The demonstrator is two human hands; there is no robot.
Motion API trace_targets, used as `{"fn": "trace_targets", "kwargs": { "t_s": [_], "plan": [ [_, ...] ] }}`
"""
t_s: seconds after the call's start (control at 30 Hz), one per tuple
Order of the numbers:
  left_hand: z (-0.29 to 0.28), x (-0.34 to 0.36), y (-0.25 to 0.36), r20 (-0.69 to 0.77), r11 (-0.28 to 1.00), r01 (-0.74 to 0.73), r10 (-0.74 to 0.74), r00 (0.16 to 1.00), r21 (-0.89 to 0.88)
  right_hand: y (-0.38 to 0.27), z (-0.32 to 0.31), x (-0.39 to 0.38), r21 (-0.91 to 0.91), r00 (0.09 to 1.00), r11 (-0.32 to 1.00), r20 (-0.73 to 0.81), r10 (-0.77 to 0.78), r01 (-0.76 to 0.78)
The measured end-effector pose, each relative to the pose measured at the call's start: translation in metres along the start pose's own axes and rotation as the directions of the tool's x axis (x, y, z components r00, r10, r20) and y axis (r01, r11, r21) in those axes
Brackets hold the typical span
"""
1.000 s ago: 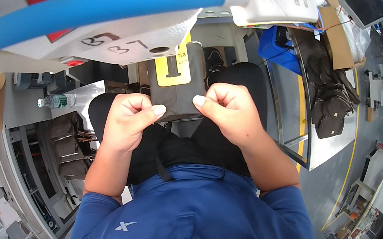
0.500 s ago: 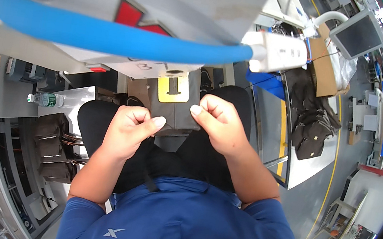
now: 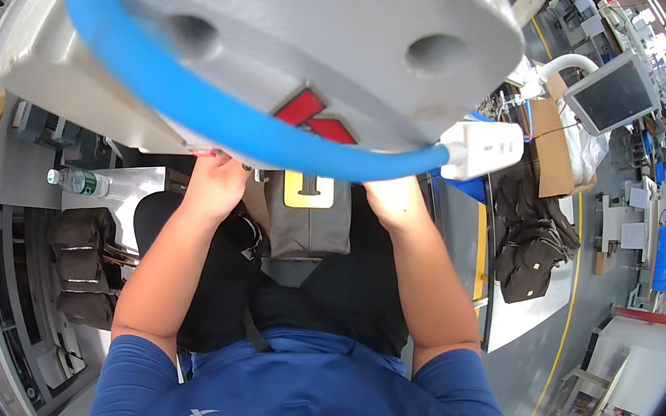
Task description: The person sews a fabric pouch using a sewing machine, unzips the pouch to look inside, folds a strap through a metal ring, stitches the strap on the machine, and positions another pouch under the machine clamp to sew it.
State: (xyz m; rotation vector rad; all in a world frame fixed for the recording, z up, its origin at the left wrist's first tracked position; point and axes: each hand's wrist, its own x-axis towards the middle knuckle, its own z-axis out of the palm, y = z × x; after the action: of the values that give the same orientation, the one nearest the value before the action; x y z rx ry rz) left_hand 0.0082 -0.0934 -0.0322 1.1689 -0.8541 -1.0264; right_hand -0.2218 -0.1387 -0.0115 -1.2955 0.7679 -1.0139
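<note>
A large white machine head (image 3: 292, 21) with a red emblem fills the upper middle, a thick blue hose (image 3: 217, 118) curving across its front. My left hand (image 3: 218, 185) reaches up beneath the machine, its fingertips hidden behind hose and machine. My right hand (image 3: 392, 203) is under the hose's right end, fingers hidden too. Between my hands and above my thighs is a grey, box-shaped fabric piece (image 3: 309, 226), its top covered by the machine. A yellow plate (image 3: 318, 201) with a dark mark shows in front of it. Whether either hand touches the fabric is hidden.
To the left, dark bags (image 3: 91, 245) are beside a white tabletop with a plastic bottle (image 3: 80, 182). At right, more dark bags (image 3: 526, 254) lie on a table. A white box (image 3: 486, 149) joins the hose; a monitor (image 3: 613, 93) stands beyond.
Both hands have moved forward, from in front of the grey fabric to beneath the machine and hose, hiding their fingers. The view has shifted, so the machine sits lower and farther right.
</note>
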Motion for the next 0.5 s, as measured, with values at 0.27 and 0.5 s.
{"fn": "trace_targets", "kwargs": {
  "t_s": [0.27,0.5],
  "plan": [
    [-0.036,0.009,-0.064,0.175,0.996,-0.053,0.066,0.982,-0.076,0.010,0.016,-0.003,0.067,0.991,0.997,-0.135,-0.015,0.024],
    [-0.056,0.017,-0.094,0.240,0.997,-0.073,0.078,0.968,-0.030,0.053,0.004,-0.001,0.352,0.997,0.935,-0.064,-0.034,0.055]
  ]
}}
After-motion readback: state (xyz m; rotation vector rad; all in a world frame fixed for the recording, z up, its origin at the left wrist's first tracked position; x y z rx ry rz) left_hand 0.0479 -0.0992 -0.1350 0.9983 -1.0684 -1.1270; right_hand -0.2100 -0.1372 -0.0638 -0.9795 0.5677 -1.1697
